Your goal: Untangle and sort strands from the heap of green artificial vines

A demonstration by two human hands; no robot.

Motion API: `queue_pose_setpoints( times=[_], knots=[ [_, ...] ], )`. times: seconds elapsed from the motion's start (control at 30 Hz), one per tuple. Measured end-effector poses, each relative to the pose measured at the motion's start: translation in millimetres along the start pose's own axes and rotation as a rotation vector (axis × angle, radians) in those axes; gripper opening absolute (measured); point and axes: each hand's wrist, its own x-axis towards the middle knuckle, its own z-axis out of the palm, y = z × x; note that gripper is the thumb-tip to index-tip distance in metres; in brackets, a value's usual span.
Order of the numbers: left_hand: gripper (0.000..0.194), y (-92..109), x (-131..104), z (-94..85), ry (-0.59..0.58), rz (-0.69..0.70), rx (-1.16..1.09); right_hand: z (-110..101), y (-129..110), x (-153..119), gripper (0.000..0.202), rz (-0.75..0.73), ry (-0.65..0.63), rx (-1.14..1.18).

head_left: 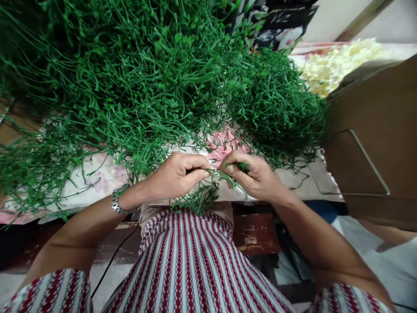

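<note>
Just over the table's front edge, my left hand (180, 174) pinches thin green stems (219, 173) between thumb and forefinger. Close to its right, my right hand (249, 174) is closed on the same stems, with a small green tuft (241, 166) showing between its fingers. A loose clump of green stems (198, 199) lies at the table edge below my hands. Behind both hands, a large heap of green plastic-looking stems (156, 78) covers much of the table. My palms are turned away from view.
A floral cloth (100, 174) covers the table. At the right stands a brown cardboard box (378, 130) with a bent metal wire (368, 161) by it. Pale yellow flowers (342, 61) lie behind the box. A dark printed bag (282, 21) is at the back.
</note>
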Motion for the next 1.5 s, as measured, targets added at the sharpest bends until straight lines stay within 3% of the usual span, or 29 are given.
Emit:
queue_pose_setpoints(
  times=[0.1, 0.2, 0.33, 0.4, 0.53, 0.6, 0.67, 0.73, 0.77, 0.87, 0.97, 1.03, 1.13, 1.2, 1.3, 1.43, 1.5],
  knots=[
    [0.014, -4, -2, 10.0, 0.113, -0.085, -0.002, 15, -1, 3, 0.019, 0.078, 0.120, 0.136],
    [0.013, -7, -4, 15.5, 0.176, -0.087, 0.016, 24, -1, 4, 0.019, 0.055, 0.068, 0.200],
    [0.015, -7, -6, 17.5, 0.198, 0.036, 0.139, 26, 1, 1, 0.017, 0.031, -0.001, 0.177],
    [0.020, -4, -10, 17.3, 0.094, 0.146, 0.212, 26, -1, -3, 0.021, -0.034, -0.066, 0.141],
    [0.022, 5, -23, 14.3, -0.230, 0.364, 0.291, 20, -10, -17, 0.017, -0.219, -0.327, 0.045],
    [0.021, 10, -30, 9.2, -0.297, 0.411, 0.314, 10, -17, -25, 0.017, -0.263, -0.421, 0.008],
    [0.022, 13, -35, 2.4, -0.286, 0.404, 0.312, -6, -25, -34, 0.020, -0.280, -0.436, -0.023],
    [0.025, 13, -36, -2.3, -0.210, 0.384, 0.286, -28, -36, -41, 0.023, -0.289, -0.315, -0.094],
    [0.027, 12, -34, -2.8, -0.167, 0.386, 0.275, -40, -41, -41, 0.023, -0.293, -0.193, -0.176],
    [0.024, 9, -23, 2.6, -0.032, 0.336, 0.230, -81, -53, -26, 0.017, -0.290, 0.239, -0.653],
    [0.014, 9, -9, 9.1, 0.108, 0.139, 0.131, -123, -44, 6, 0.013, -0.199, 0.526, -1.075],
    [0.012, 11, -2, 9.7, 0.178, 0.005, 0.064, -148, -26, 27, 0.020, -0.099, 0.547, -1.188],
    [0.014, 15, 6, 6.4, 0.263, -0.106, -0.047, -162, 1, 44, 0.039, -0.030, 0.411, -1.210],
    [0.014, 14, 11, 4.6, 0.332, -0.125, -0.137, -150, 5, 45, 0.038, -0.052, 0.442, -1.140],
    [0.014, 7, 18, 5.8, 0.449, -0.117, -0.337, -108, -8, 36, 0.023, -0.170, 0.493, -0.935],
    [0.013, 0, 25, 13.8, 0.548, -0.094, -0.645, -43, -25, 23, 0.018, -0.260, 0.179, -0.409],
    [0.010, 1, 27, 18.0, 0.577, -0.079, -0.734, -17, -22, 22, 0.023, -0.270, 0.141, -0.257]
  ],
)
